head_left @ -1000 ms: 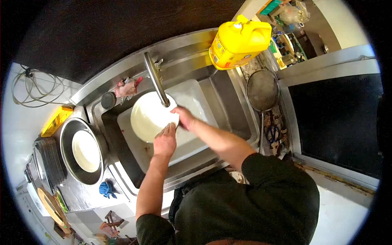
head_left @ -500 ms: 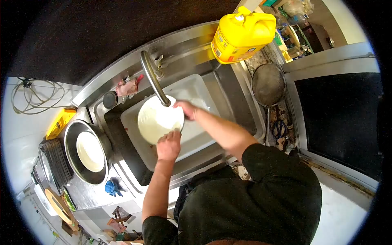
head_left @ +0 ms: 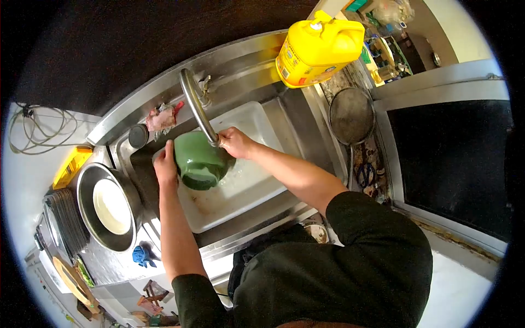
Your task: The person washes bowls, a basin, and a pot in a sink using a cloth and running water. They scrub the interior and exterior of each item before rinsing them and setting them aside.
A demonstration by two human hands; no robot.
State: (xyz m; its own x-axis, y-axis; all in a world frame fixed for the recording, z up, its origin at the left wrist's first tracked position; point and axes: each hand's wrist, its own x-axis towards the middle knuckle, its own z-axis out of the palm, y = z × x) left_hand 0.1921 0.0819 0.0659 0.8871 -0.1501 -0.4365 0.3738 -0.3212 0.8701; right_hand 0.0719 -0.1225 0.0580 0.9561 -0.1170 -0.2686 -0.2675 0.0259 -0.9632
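A bowl [head_left: 198,160] with a green outside is held under the faucet [head_left: 197,109], its underside turned up toward me. My left hand [head_left: 165,163] grips its left rim. My right hand [head_left: 235,143] holds its right side, next to the faucet's spout. Below the bowl lies a white rectangular tub [head_left: 240,186] set inside the steel sink [head_left: 306,131].
A big yellow jug [head_left: 317,46] stands on the sink's back right ledge. A round strainer [head_left: 350,116] lies to the right. On the left a metal basin [head_left: 90,188] holds a white dish [head_left: 112,206], beside a stack of dark plates [head_left: 65,218]. A pink rag [head_left: 160,117] sits by the faucet base.
The bowl has been flipped: its white inside faced up before, now its green underside shows. My left hand moved from its near rim to its left rim.
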